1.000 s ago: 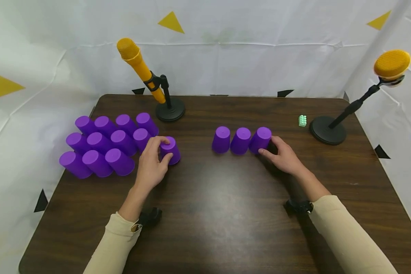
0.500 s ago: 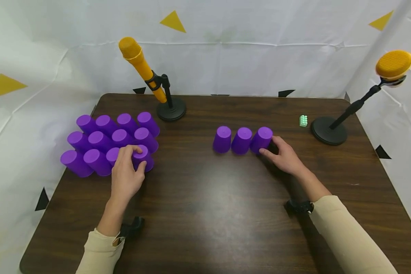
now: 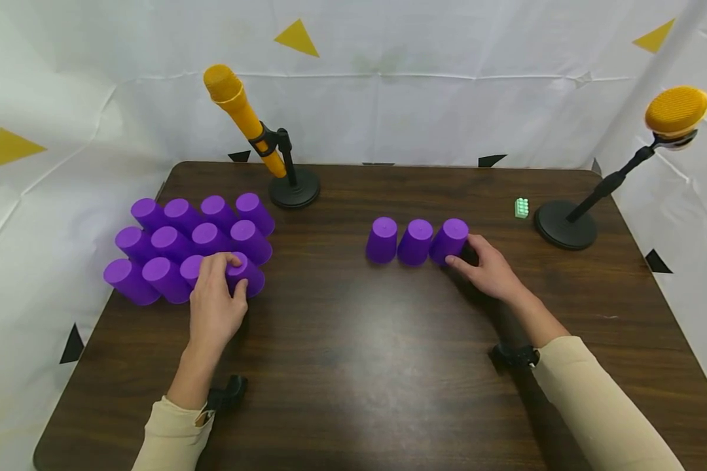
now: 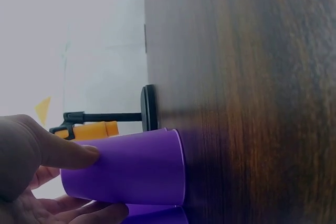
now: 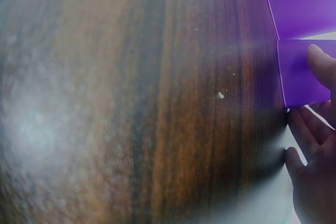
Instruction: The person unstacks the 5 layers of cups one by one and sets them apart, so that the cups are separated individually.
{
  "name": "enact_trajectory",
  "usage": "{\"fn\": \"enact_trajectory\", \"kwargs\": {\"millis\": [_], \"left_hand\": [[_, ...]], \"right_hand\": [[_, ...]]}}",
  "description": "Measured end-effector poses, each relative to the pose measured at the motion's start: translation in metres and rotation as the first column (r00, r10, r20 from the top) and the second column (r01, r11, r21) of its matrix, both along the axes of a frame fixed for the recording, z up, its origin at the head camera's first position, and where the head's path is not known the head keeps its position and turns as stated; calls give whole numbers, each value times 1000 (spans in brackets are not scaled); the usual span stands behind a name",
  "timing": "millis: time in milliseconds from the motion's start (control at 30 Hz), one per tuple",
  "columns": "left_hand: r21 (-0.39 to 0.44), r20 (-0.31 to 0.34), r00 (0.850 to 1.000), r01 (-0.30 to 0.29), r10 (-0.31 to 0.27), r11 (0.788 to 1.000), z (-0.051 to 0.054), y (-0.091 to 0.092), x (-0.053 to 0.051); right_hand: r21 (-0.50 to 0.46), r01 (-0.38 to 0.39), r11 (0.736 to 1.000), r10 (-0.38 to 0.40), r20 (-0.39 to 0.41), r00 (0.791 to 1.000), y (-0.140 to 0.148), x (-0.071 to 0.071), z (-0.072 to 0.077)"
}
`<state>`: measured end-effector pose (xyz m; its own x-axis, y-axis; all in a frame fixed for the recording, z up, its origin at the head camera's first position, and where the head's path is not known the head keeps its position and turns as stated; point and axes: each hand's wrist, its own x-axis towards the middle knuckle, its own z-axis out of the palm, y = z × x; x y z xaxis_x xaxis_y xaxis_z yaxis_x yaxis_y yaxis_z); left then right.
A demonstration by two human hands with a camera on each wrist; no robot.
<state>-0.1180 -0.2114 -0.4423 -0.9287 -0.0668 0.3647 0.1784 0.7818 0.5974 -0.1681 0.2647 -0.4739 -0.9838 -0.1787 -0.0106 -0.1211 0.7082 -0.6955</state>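
Note:
My left hand (image 3: 217, 309) grips an upside-down purple cup (image 3: 253, 278) at the front right corner of the left cup group. In the left wrist view, the thumb (image 4: 71, 156) lies on one side of this cup (image 4: 136, 174) with fingers on the other; its rim meets the table. Over on the right, a row of three upside-down purple cups stands side by side. My right hand (image 3: 490, 273) holds the row's rightmost cup (image 3: 450, 237), thumb at its front and fingers at its right side. The right wrist view shows that cup (image 5: 296, 80) with its rim on the table.
Several more inverted purple cups (image 3: 167, 242) stand in rows on the left. A yellow microphone (image 3: 241, 114) on a black stand is behind them. At the back right are a round yellow microphone (image 3: 676, 108) on a stand and a small green brick (image 3: 521, 208).
My left hand has moved left with its cup, from right of the group to the end of the group's front row. The right hand has stayed at its cup.

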Motion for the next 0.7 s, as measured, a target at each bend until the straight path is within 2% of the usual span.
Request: {"fn": "enact_trajectory", "kwargs": {"millis": [300, 567, 700], "left_hand": [[-8, -15, 1000, -4, 4, 1000, 4, -1, 2], [-17, -128, 992, -13, 11, 1000, 26, 5, 7], [36, -180, 983, 38, -31, 999, 38, 18, 5]], "right_hand": [[5, 0, 1000, 0, 10, 1000, 1, 0, 0], [4, -2, 1000, 2, 12, 1000, 1, 0, 1], [1, -2, 1000, 2, 7, 1000, 1, 0, 0]]}}
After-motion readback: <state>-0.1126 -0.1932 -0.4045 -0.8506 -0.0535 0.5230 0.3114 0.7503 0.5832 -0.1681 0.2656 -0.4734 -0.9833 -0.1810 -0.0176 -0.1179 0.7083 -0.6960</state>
